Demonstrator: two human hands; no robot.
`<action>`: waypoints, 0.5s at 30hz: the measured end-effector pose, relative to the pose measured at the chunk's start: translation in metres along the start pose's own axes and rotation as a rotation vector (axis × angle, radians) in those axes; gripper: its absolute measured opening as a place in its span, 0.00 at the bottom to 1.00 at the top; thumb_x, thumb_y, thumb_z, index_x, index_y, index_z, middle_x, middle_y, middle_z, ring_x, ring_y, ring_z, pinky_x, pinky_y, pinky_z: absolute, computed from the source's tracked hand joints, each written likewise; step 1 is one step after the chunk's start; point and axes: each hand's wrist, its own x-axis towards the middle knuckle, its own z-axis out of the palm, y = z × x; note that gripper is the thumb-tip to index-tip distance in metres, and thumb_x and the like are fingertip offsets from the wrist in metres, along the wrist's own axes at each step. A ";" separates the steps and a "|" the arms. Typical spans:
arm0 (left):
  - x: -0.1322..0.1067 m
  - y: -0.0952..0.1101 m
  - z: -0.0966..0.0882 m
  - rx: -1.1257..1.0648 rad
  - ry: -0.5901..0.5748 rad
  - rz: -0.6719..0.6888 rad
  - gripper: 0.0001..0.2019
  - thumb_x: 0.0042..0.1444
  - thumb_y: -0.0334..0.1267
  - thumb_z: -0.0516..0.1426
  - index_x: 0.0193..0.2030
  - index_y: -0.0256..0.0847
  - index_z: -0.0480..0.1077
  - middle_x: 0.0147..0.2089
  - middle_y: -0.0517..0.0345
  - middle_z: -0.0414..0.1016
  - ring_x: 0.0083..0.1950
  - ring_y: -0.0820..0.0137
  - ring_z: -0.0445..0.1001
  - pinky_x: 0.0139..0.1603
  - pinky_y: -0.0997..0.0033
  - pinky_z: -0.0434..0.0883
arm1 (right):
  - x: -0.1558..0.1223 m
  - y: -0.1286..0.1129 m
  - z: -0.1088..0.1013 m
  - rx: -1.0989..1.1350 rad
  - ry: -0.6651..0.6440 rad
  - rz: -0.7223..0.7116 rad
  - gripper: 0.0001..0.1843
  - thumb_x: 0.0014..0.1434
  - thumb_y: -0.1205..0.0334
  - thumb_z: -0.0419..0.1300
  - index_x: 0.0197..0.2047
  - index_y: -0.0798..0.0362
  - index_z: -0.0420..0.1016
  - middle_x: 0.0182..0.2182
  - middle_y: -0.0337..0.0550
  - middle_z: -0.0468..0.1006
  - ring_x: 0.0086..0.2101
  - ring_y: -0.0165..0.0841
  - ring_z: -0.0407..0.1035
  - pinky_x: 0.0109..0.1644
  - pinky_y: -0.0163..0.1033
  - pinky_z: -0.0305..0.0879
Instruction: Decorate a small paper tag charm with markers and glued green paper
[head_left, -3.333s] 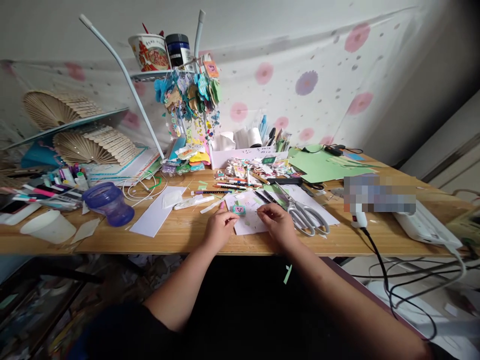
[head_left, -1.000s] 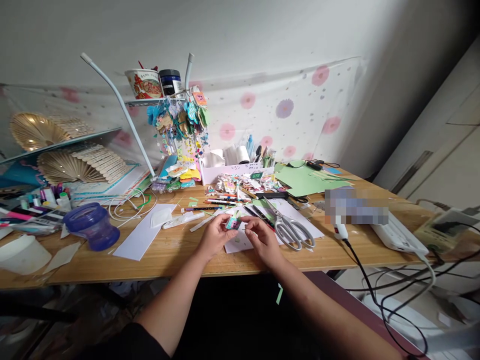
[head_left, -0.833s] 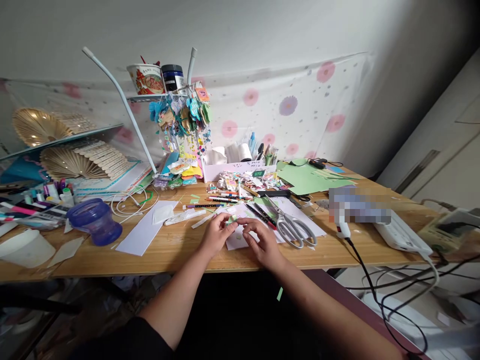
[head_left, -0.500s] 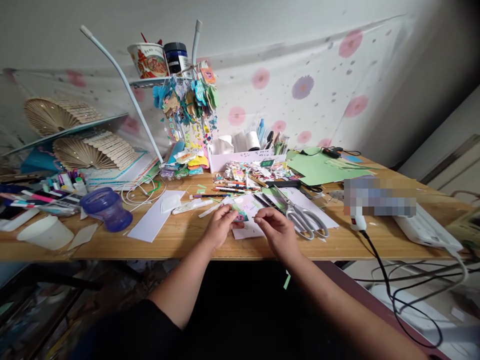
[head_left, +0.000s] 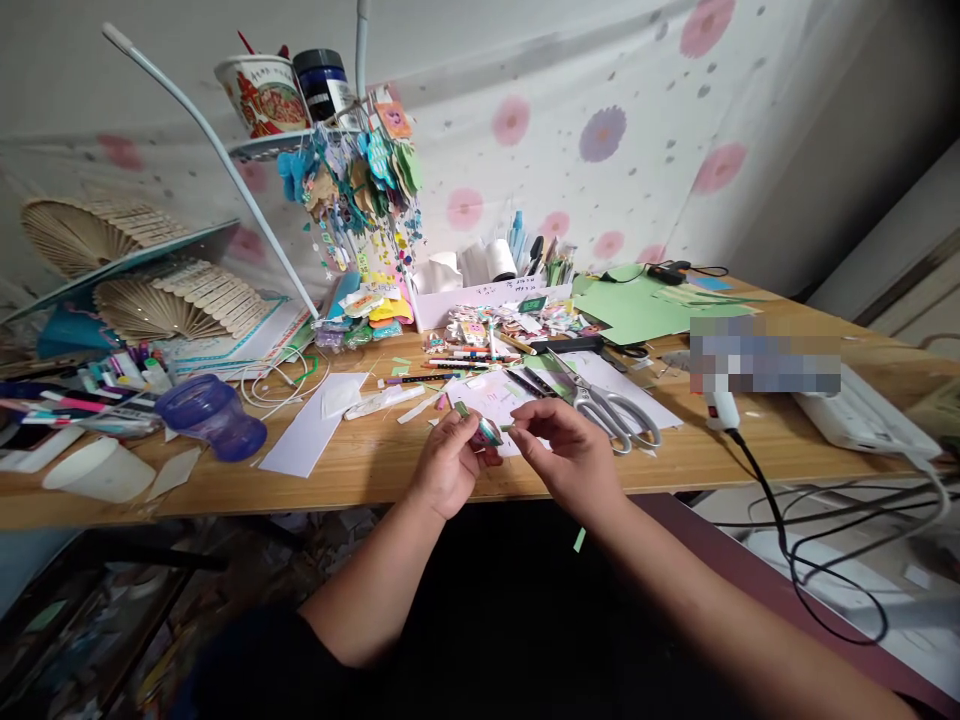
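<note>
With left hand, holding small piece, already coloured; with right hand, pinching thin greenish bit, just beside left hand, seemingly not yet joined.

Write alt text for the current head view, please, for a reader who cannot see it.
A person's left hand holds a small colourful piece and the right hand pinches something tiny and greenish at a cluttered wooden desk. Grey-handled scissors lie nearby; colourful cutouts hang behind.

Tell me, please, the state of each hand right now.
Left hand: closed, holding a small, teal-and-pink, paper-like piece.
Right hand: closed, pinching a tiny, thin, greenish bit, too small to identify.
</note>
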 end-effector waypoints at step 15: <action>-0.011 0.007 0.008 0.068 -0.102 0.028 0.13 0.46 0.43 0.66 0.31 0.38 0.70 0.33 0.60 0.72 0.33 0.74 0.71 0.32 0.74 0.69 | -0.001 -0.026 -0.002 -0.390 -0.042 -0.303 0.07 0.54 0.71 0.57 0.32 0.48 0.68 0.25 0.38 0.75 0.26 0.30 0.70 0.30 0.36 0.68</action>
